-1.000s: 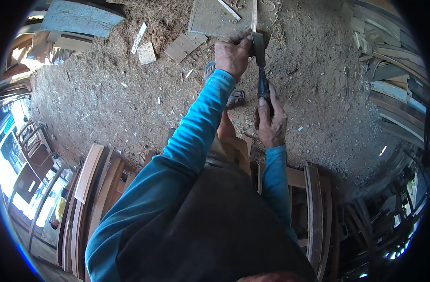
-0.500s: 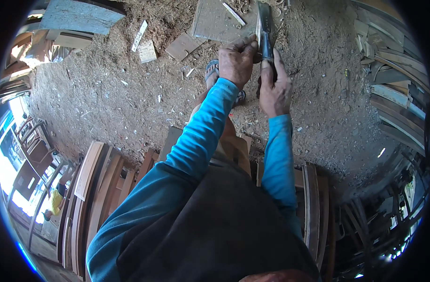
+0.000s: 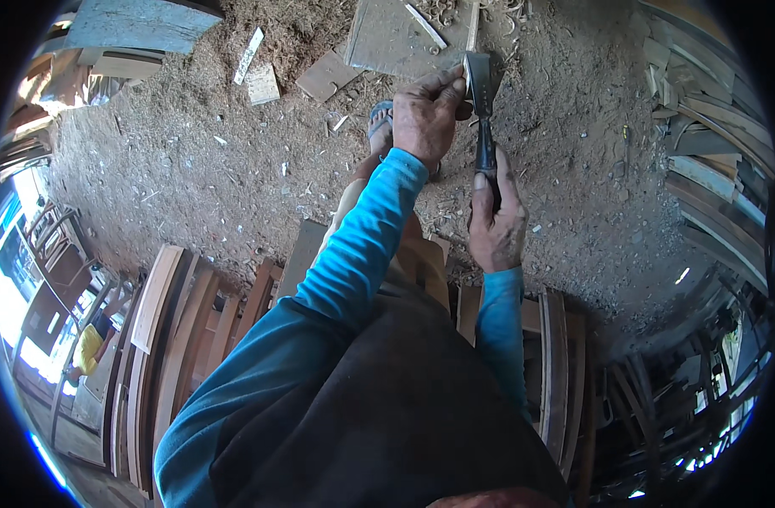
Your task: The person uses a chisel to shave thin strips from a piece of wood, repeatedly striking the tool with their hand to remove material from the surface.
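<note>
My left hand (image 3: 428, 118) is closed, its thumb and fingers pinching a thin pale wood strip (image 3: 474, 27) that points away from me. Close along the strip's right side lies the broad dark blade of a chisel (image 3: 482, 89). The handle end of this chisel sits in my right hand (image 3: 497, 224), which is wrapped round it nearer to me. Much of the strip is hidden behind the blade and my left fingers.
A flat board (image 3: 379, 42) lies on the dirt floor ahead, with a narrow white stick (image 3: 426, 25) on it. Shavings and wood offcuts (image 3: 330, 76) are scattered nearby. Lumber stacks (image 3: 717, 178) stand at the right and near me. Another person in yellow (image 3: 87, 349) is at far left.
My right hand has drawn back toward me with the chisel, so its blade is now beside my left fingers. My left hand has stayed nearly in place.
</note>
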Tool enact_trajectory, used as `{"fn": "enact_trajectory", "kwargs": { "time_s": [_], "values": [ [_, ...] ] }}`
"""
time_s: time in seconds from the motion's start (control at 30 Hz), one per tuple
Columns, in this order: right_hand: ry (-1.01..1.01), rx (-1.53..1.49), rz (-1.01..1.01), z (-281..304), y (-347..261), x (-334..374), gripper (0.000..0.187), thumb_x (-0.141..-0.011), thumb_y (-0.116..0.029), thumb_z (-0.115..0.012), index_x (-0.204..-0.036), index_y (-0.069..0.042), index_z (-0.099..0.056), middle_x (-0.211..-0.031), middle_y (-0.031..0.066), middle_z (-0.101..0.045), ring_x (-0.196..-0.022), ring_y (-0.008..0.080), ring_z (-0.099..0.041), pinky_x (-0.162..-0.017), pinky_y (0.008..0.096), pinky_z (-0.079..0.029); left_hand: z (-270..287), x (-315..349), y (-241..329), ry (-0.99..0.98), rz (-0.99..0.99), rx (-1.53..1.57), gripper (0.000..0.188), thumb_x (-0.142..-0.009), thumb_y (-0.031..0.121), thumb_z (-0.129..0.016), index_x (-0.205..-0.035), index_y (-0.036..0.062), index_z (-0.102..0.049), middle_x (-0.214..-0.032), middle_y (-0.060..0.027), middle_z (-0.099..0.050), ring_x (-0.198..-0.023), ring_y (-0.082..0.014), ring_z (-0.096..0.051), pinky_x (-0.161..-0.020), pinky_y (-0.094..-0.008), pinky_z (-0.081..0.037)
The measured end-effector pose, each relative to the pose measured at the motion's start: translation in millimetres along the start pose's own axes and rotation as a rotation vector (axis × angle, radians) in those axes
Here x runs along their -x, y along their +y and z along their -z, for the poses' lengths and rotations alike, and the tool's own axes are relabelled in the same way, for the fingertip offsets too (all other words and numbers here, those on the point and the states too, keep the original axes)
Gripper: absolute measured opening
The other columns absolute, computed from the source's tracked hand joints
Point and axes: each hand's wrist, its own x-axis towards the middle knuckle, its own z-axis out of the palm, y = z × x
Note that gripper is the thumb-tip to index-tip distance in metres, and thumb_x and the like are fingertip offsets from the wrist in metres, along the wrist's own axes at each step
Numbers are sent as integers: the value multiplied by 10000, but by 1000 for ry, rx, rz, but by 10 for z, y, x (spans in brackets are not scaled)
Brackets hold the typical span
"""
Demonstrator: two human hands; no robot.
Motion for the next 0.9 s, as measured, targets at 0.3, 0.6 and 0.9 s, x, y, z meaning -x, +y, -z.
{"fn": "enact_trajectory", "kwargs": {
  "time_s": [0.3, 0.6, 0.9],
  "values": [
    [114, 116, 29, -264, -175, -618, 506, -1042, -276, -510, -1492, -50, -455, -1286, 265, -645, -1095, 463, -669, -882, 499, -551, 27, -25, -56, -22, -28, 36, 277, -992, 95, -664, -1233, -37, -696, -910, -101, -746, -737, -129, -698, -685, -276, -592],
    [120, 62, 62, -55, -42, -7, 512, -1045, -283, -528, -1483, -24, -474, -1222, 259, -672, -1059, 366, -710, -866, 435, -557, -11, -28, -79, -9, -29, 79, 285, -988, 107, -677, -1231, -41, -692, -917, -94, -746, -784, -132, -701, -740, -286, -596],
    [98, 128, 88, -130, -58, -165, 503, -1044, -304, -509, -1477, -49, -485, -1195, 258, -684, -1051, 423, -701, -861, 482, -557, -34, -7, -98, 8, -110, -156, 271, -1003, 87, -640, -1242, -27, -697, -904, -70, -756, -754, -110, -695, -716, -269, -575]
  ]
}}
